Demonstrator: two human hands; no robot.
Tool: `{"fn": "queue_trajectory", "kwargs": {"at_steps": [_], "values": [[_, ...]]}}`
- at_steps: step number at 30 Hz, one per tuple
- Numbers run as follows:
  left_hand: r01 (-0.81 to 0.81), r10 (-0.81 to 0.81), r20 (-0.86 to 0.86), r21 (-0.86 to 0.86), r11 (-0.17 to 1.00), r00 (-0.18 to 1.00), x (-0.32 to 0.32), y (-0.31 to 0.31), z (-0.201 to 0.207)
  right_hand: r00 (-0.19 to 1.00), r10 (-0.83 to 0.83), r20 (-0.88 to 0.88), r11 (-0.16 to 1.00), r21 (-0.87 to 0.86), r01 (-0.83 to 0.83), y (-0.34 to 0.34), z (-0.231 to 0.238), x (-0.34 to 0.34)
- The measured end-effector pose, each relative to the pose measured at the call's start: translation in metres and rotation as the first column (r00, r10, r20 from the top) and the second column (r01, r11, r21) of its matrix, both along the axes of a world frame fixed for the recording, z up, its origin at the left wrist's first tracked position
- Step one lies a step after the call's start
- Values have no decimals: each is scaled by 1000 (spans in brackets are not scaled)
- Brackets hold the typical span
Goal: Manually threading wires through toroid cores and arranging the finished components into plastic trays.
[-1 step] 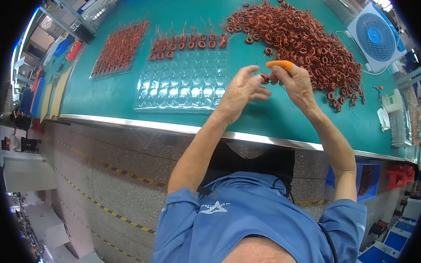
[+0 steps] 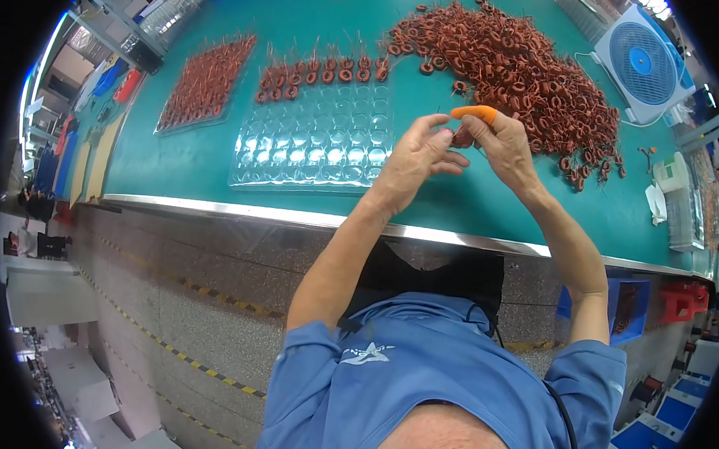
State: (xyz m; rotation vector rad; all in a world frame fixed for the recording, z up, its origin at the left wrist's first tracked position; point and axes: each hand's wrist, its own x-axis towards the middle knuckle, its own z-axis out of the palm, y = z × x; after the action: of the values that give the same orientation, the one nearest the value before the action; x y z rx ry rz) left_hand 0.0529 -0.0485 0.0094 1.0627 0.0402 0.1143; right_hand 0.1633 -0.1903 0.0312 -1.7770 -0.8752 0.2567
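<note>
A small ring coil of reddish copper wire is held in front of me, just above the table. My right hand, with an orange cover on one finger, pinches it from the right. My left hand meets it from the left, thumb and forefinger closed at its near side and other fingers loosely spread. Fingers partly hide the coil. Left of my hands lies a clear plastic tray of round pockets; similar coils stand in its far rows, wire ends up. A big heap of loose coils lies beyond my right hand.
A second tray full of coils sits farther left on the green table. At the far right stands a blue and white fan. Clear plastic boxes are at the right edge. A metal strip edges the table.
My left hand has shifted slightly right, its thumb and forefinger closing in at the coil. My right hand has moved a little left and still pinches the coil.
</note>
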Motion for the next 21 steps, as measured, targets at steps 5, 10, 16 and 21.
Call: {"fn": "queue_trajectory", "kwargs": {"at_steps": [5, 10, 16, 21], "values": [[-113, 109, 38, 157, 981, 993, -1, 17, -8, 912, -4, 410, 1000, -3, 5, 21, 8, -12], [-132, 118, 78, 196, 972, 990, -12, -2, -20, 978, -10, 206, 996, -86, 29, 11, 1, -21], [-484, 214, 471, 581, 655, 856, -28, -21, -9, 993, -32, 117, 998, -42, 37, 1, -10, -26], [-535, 301, 443, 682, 499, 845, -30, -8, -4, 438, -136, 889, 991, 127, 50, 3, 6, -50]]}}
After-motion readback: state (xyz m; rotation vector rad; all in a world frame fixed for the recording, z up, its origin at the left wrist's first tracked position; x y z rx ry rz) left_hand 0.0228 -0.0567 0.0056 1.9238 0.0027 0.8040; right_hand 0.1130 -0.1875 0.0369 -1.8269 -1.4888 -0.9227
